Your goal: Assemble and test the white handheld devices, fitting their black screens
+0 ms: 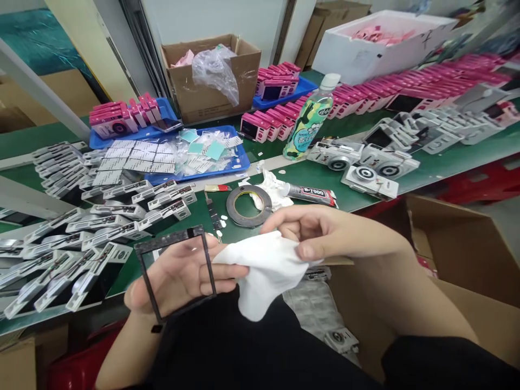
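My left hand (174, 273) holds a clear panel with a black border (209, 260), tilted up over the palm; the fingers show through it. Its fingertips also touch the edge of a white cloth (264, 265). My right hand (312, 233) pinches that cloth between thumb and fingers, and the cloth hangs down in folds. Just beyond the hands, a roll of black tape (233, 208) lies on the green table (195, 225). Beside it are a crumpled white wipe (276, 187) and a tube of glue (312, 194).
White camera bodies (101, 222) stand in rows at left. A blue tray (242, 154) holds clear and teal pieces. Pink cameras (268, 124) line the back, near a drink bottle (309, 122). Cardboard boxes (467, 244) stand at lower right; a white foam box (345, 54) is behind.
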Tool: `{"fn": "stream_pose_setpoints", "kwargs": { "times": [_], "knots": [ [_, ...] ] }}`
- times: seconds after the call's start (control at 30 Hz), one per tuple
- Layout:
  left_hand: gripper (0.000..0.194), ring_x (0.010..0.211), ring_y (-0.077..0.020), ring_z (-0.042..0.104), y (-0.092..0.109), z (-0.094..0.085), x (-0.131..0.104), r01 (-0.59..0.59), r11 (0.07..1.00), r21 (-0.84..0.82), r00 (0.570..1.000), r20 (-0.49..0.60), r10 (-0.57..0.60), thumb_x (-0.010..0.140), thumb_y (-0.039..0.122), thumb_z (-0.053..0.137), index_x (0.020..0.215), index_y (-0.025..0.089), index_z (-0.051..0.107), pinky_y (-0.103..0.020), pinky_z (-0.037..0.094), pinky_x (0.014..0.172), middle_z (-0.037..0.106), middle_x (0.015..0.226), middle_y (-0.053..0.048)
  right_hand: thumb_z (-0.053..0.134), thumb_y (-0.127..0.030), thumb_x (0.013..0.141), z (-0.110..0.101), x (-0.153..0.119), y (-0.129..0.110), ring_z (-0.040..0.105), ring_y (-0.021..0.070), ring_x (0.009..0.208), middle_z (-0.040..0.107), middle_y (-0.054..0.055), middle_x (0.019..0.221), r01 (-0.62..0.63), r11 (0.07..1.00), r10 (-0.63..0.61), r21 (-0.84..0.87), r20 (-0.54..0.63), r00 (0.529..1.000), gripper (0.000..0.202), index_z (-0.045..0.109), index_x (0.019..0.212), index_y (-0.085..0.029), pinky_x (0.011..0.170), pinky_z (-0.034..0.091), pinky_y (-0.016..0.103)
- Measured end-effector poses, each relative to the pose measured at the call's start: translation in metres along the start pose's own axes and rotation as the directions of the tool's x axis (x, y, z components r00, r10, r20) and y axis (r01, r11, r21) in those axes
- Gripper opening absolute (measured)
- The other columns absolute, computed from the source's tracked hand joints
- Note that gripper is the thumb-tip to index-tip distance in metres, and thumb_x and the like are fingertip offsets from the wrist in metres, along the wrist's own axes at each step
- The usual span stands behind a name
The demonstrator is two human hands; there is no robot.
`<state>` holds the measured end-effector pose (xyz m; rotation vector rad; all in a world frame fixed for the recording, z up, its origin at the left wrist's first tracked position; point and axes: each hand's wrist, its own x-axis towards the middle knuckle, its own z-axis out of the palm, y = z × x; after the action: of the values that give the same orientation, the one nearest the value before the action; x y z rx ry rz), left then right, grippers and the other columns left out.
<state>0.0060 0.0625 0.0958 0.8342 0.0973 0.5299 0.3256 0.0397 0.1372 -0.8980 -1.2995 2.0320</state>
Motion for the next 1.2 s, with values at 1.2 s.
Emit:
{"fn": "stream_pose_setpoints", "kwargs": {
  "times": [1.2],
  "knots": [
    [0.061, 0.143, -0.0424, 0.061, -0.020, 0.016, 0.053, 0.121, 0.992, 0.036, 0.991, -0.063, -0.119, 0.086, 0.068, 0.078, 0.137, 0.036, 0.070, -0.050, 0.058, 0.108, 0.032, 0.178, -0.009, 0.064, -0.039, 0.086, 0.026, -0.004, 0.021, 0.048, 0.0149, 0.055, 0.054, 0.000, 0.065, 0.283, 0.959, -0.265, -0.023, -0.428, 0.864, 0.025, 0.056, 0.070, -0.022, 0.048, 0.035, 0.027]
  ]
}}
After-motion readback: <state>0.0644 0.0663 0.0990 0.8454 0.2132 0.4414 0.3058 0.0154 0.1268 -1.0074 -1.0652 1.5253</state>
